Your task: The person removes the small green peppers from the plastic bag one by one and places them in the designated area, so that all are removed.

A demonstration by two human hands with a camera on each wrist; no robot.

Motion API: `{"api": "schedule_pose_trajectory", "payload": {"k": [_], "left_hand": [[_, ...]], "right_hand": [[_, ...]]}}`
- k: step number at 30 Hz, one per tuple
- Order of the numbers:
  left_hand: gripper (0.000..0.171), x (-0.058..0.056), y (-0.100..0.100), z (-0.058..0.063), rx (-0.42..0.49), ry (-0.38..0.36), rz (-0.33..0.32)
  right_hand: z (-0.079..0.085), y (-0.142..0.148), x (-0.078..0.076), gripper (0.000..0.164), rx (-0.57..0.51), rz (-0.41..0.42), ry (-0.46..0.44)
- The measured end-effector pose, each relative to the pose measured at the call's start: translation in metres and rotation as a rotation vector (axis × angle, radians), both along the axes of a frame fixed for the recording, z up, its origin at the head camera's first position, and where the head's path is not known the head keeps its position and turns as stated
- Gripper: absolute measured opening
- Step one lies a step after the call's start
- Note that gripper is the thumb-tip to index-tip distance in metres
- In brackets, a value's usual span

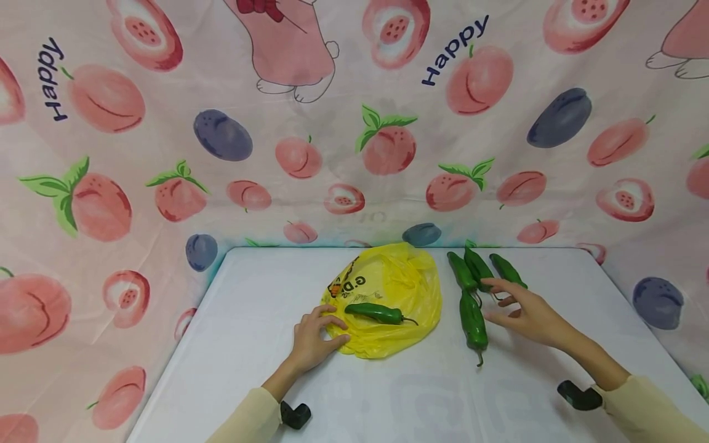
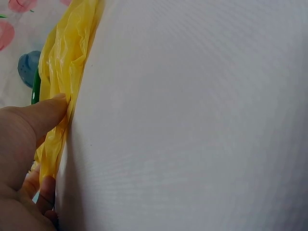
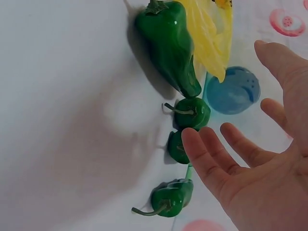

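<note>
A crumpled yellow plastic bag [image 1: 412, 295] lies flat on the white table, with one green pepper [image 1: 373, 312] on top of it. At the bag's left edge rests my left hand [image 1: 312, 341], thumb and fingers apart and loosely bent. The left wrist view shows its thumb [image 2: 45, 115] touching the bag's folds. To the right of the bag, my right hand [image 1: 528, 314] hovers with spread fingers, holding nothing. Beside its fingertips lies the nearest loose green pepper [image 1: 472, 321], stem toward me. Behind that one are three more peppers, including a rightmost one [image 1: 506, 269] partly behind the hand.
The white table [image 1: 266, 277] meets a fruit-printed cloth [image 1: 332, 160] hung at the back and sides. A black wrist strap piece [image 1: 295, 416] sits by the left sleeve, and another [image 1: 579, 395] by the right sleeve.
</note>
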State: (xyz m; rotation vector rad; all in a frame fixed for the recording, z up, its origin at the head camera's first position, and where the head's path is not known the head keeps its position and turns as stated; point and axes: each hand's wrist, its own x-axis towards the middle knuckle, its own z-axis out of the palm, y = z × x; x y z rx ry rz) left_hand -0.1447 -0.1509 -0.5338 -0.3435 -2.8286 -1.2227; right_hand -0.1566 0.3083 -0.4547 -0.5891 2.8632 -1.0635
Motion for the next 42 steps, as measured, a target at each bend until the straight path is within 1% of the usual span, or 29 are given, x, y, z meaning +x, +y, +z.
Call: {"api": "schedule_pose_trajectory", "payload": {"k": [5, 8, 12, 21, 30, 38, 42], "left_hand": [[0.013, 0.001, 0.0, 0.001, -0.001, -0.004, -0.001], [0.014, 0.001, 0.0, 0.001, -0.004, 0.01, -0.009], [0.013, 0.0, -0.001, 0.001, -0.01, 0.007, -0.006], [0.012, 0.0, -0.001, 0.0, 0.012, -0.006, 0.0], [0.012, -0.001, -0.001, -0.002, 0.008, 0.001, 0.002], [0.012, -0.001, -0.001, -0.002, -0.006, 0.007, -0.001], [0.012, 0.0, -0.002, -0.001, -0.004, 0.001, 0.001]], "right_hand": [[0.001, -0.004, -0.002, 0.071, 0.006, 0.001, 0.015], [0.004, -0.008, -0.003, 0.071, 0.006, 0.0, 0.015], [0.007, -0.016, -0.007, 0.071, -0.003, 0.014, 0.029], [0.016, -0.04, -0.022, 0.067, -0.004, 0.098, 0.106], [0.026, -0.062, -0.037, 0.065, 0.004, 0.195, 0.102], [0.032, -0.081, -0.047, 0.065, 0.018, 0.246, 0.112], [0.032, -0.09, -0.05, 0.066, 0.023, 0.268, 0.097]]}}
